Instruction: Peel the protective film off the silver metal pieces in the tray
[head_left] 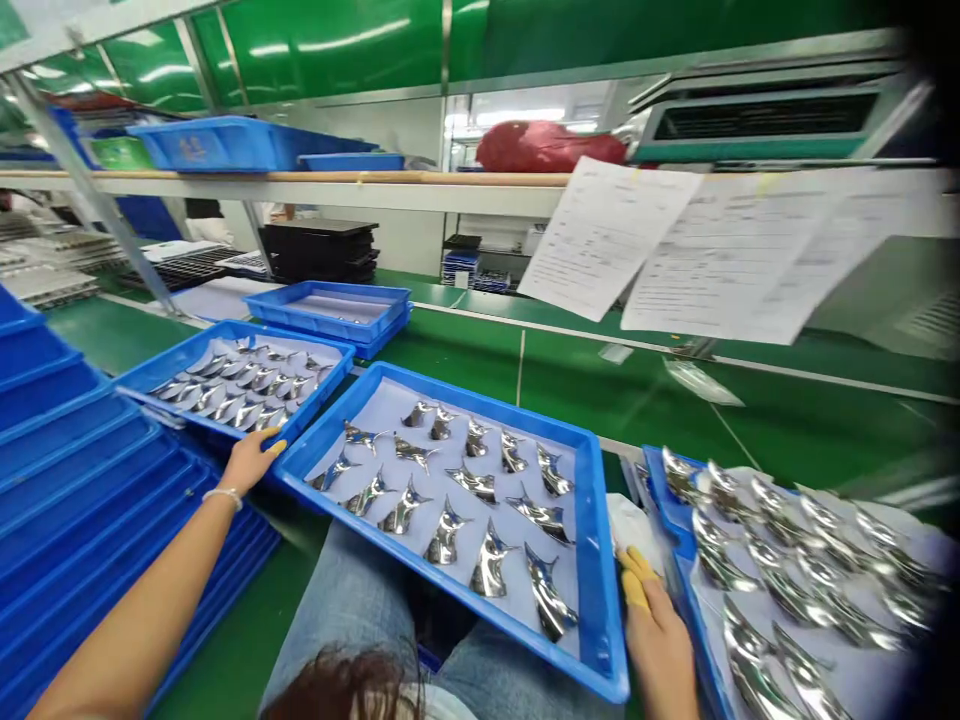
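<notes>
A blue tray (600,560) lined with white paper rests across my lap and carries several shiny curved metal parts (446,535). My left hand (251,460) grips the tray's left corner, its fingers curled under the rim, with yellow finger cots on the tips. My right hand (656,630) holds the tray's right edge near the front corner, also with yellow finger cots. Both hands are closed on the tray.
A second blue tray (150,375) of metal parts lies at the left, a third (679,520) at the right. An almost bare blue tray (375,310) sits behind. Stacked blue trays (67,480) fill the far left. Paper sheets (675,250) hang above the green conveyor (585,380).
</notes>
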